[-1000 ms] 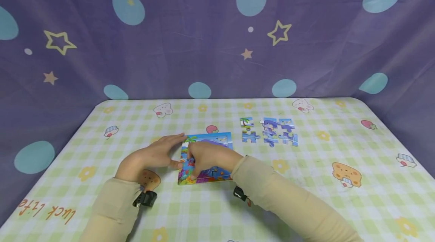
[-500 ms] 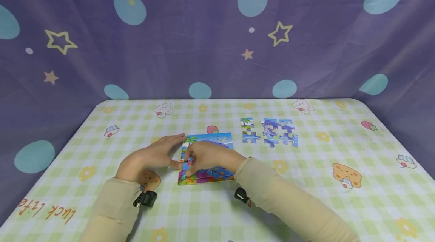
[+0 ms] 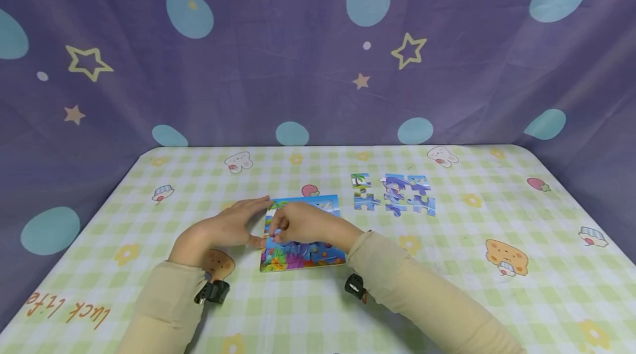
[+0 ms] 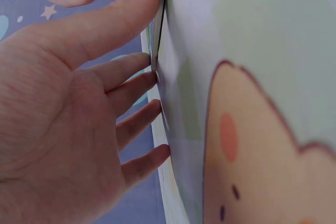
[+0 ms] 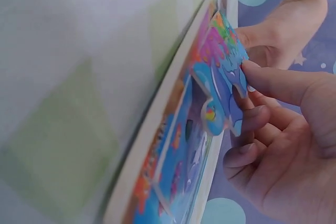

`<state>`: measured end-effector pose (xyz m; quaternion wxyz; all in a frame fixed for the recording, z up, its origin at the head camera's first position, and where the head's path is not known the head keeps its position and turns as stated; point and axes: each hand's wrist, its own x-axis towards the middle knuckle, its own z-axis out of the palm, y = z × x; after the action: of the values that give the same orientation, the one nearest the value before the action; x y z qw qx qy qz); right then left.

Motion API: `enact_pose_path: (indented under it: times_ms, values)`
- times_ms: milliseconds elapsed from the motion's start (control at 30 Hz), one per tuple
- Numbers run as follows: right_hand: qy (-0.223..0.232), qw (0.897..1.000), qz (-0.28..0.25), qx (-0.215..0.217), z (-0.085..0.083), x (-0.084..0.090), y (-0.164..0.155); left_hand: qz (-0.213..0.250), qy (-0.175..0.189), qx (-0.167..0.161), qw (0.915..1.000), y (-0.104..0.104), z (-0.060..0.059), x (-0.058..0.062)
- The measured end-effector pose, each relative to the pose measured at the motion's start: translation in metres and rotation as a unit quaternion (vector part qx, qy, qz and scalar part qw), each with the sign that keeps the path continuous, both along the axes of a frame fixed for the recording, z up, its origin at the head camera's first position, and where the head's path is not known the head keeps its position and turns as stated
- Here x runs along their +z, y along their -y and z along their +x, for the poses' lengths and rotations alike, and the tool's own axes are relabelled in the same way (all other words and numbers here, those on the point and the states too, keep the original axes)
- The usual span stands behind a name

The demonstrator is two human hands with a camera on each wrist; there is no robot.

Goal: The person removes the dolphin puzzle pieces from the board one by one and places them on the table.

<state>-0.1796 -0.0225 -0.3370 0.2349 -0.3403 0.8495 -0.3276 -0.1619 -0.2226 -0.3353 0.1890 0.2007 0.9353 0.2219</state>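
Purple cloth with pale blue dots and stars hangs behind our table, which wears a green-checked cover printed with bears, flowers and strawberries.

We work at the puzzle board, which lies flat near the middle of the table, a little toward our side. Our left hand rests on the cover just left of the board, fingers straight and together; the left wrist view shows the thumb and fingertips pressing against the board's left edge. It holds nothing.

Our right hand lies over the board's upper left part. Its thumb and curled fingers pinch one piece, blue with a bit of sea picture on it. In the right wrist view the piece stands tilted up off the board, one edge down at the picture and the other raised in our grip. In the head view the piece peeks out under the fingertips, close to the left thumb.

Loose pieces lie in a small cluster on the cover, beyond and to the right of the board, well apart from both hands. Some of them fit together; others sit just beside one another.
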Motion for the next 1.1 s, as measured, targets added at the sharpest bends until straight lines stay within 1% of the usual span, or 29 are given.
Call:
enact_pose_path:
  times_ms: [167,267,367,567,800,1100]
  values:
    - [0.006,1.0,-0.027,0.004,-0.001,0.005,-0.004,-0.002,-0.003,0.0,1.0,0.0,0.0,0.001]
    - [0.008,0.999,-0.034,0.004,-0.001,0.007,-0.005,-0.003,-0.002,0.001,1.0,0.0,0.001,0.001]
    - [0.002,0.999,-0.04,0.002,-0.002,0.007,-0.004,-0.002,0.001,0.003,1.0,0.0,0.001,0.001]
    - [-0.014,0.997,-0.077,-0.011,-0.004,0.006,-0.004,-0.001,0.001,0.011,0.9999,-0.001,0.001,0.0]
    - [-0.009,0.994,-0.108,-0.013,-0.003,0.011,-0.01,-0.004,0.003,0.015,0.9999,-0.002,0.001,0.0]
    - [-0.057,0.992,-0.116,-0.001,0.001,0.016,-0.027,-0.008,0.008,0.011,0.9999,-0.001,0.001,0.001]
